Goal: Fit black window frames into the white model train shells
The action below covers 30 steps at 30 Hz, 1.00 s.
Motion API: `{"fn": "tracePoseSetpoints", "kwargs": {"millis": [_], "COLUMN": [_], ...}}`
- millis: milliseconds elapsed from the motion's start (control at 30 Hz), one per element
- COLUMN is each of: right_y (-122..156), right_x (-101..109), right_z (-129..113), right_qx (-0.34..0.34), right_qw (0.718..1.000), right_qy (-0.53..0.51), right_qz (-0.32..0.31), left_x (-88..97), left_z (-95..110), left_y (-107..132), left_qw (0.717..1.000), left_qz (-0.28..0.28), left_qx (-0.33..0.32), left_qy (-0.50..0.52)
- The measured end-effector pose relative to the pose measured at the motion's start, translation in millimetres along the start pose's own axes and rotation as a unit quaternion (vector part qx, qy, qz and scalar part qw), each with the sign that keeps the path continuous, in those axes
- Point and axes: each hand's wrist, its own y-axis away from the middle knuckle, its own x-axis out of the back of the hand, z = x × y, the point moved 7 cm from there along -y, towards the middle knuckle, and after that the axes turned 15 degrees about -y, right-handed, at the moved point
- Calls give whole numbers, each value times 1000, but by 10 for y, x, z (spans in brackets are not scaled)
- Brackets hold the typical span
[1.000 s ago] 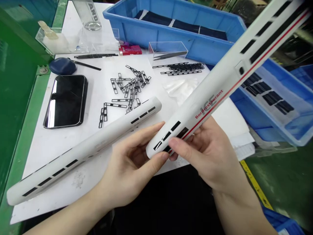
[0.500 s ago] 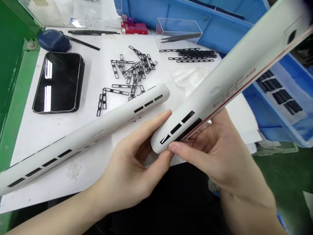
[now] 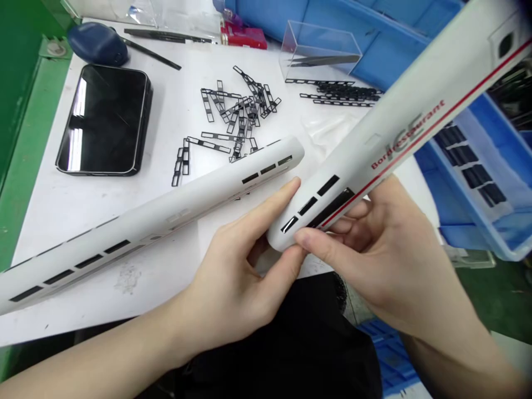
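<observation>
Left hand (image 3: 236, 271) and right hand (image 3: 374, 255) grip a white ICE shell (image 3: 415, 122) beside a blue crate (image 3: 386, 55) of panels (image 3: 476, 177).

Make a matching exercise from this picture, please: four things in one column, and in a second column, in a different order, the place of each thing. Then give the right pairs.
Things:
1. tweezers
2. phone
3. white train body with red stripe
4. small black frames

Places:
A. in a loose pile on the white paper
B. held between the left hand and the right hand
C. inside a clear box
D. on the left part of the paper, screen up

Right pairs: 1-C, 2-D, 3-B, 4-A.
</observation>
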Motion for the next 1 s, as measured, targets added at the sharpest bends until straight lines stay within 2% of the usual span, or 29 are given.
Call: {"fn": "tracePoseSetpoints", "kwargs": {"millis": [200, 300, 467, 633, 733, 867, 1000], "right_y": [-38, -31, -31, -74, -97, -103, -108], "right_x": [40, 31, -1, 31, 105, 129, 104], "right_z": [-3, -23, -35, -5, -45, -84, -45], "right_qx": [-18, -2, 41, 1, 3, 15, -7], "right_qw": [996, 997, 999, 996, 997, 998, 997], "right_qy": [-33, -13, 20, -32, -38, -45, -65], "right_qz": [-79, -70, -22, -77, -68, -42, -47], "left_x": [11, 1, 10, -19, -20, -19, -10], "left_z": [24, 15, 7, 41, 52, 17, 9], "left_y": [-60, -57, -57, -112, -115, -92, -102], "left_qw": [997, 997, 999, 992, 987, 987, 988], "left_qz": [-33, -33, -2, -61, -83, -87, -79], "left_qx": [31, 37, 34, 37, 35, 46, 51], "left_qy": [57, 59, 41, 104, 133, 127, 120]}}
